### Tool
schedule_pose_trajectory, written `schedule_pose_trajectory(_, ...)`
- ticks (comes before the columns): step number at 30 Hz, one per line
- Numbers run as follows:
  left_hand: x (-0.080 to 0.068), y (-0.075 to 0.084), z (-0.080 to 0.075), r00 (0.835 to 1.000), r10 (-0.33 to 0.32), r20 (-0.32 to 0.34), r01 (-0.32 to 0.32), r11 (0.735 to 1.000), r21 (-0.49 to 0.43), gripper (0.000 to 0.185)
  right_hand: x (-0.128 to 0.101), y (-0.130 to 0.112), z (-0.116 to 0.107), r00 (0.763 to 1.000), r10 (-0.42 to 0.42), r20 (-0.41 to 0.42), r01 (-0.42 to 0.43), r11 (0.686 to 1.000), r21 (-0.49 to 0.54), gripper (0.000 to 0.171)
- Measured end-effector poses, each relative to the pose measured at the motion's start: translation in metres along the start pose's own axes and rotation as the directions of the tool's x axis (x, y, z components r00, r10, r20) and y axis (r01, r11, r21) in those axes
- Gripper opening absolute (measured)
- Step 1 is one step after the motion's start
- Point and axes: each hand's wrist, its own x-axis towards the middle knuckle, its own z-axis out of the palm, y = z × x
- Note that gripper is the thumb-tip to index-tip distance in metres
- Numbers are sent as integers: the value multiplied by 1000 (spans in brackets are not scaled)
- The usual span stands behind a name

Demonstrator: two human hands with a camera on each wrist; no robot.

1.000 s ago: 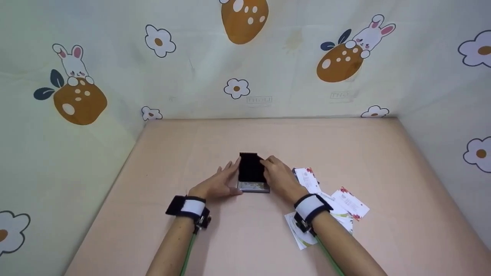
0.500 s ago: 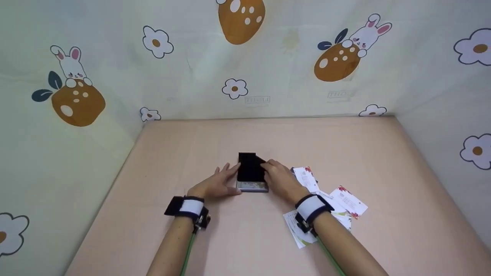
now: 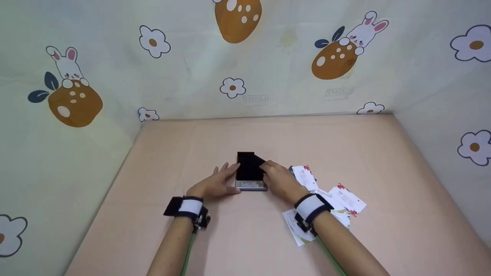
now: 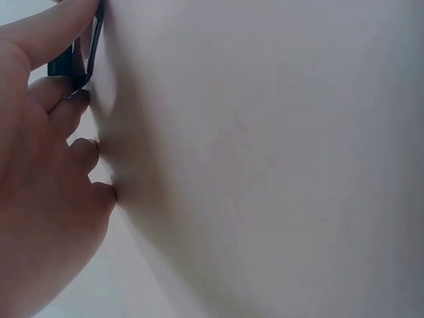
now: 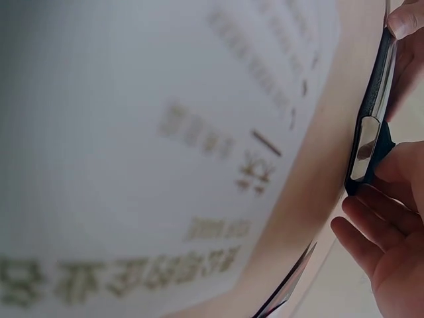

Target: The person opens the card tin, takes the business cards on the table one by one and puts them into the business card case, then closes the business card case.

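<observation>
Though half-hid by hands (image 3: 282, 179): case (image 3: 249, 168).

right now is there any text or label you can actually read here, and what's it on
No text reads for certain.
Faint stamps on the back wall: too faint to read.
Print on the loose cards by the right hand: too small.
Card close to the right wrist camera: rows of characters, blurred, unreadable.
Black case: no label visible.

Matt black case (image 3: 250, 168) with shiny metal edge, glossy paper cards (image 3: 345, 197), smooth matt tabletop (image 3: 238, 237).
</observation>
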Motion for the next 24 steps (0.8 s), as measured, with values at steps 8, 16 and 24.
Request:
schedule_pose_trajectory(8,1,2,-1,1000,8,27,-8,1000,8,86,-2,2,3,1000,-18,-8,17,999,-33,33)
schedule_pose_trajectory(16,2,0,-3,999,12,45,-13,1000,14,87,-4,3,3,1000,-17,-19,16,999,-46,36)
schedule_pose_trajectory(24,4,-1,-3,999,-15,42,14,1000,21,87,-6,3,0,999,-22,-43,18,995,-93,36)
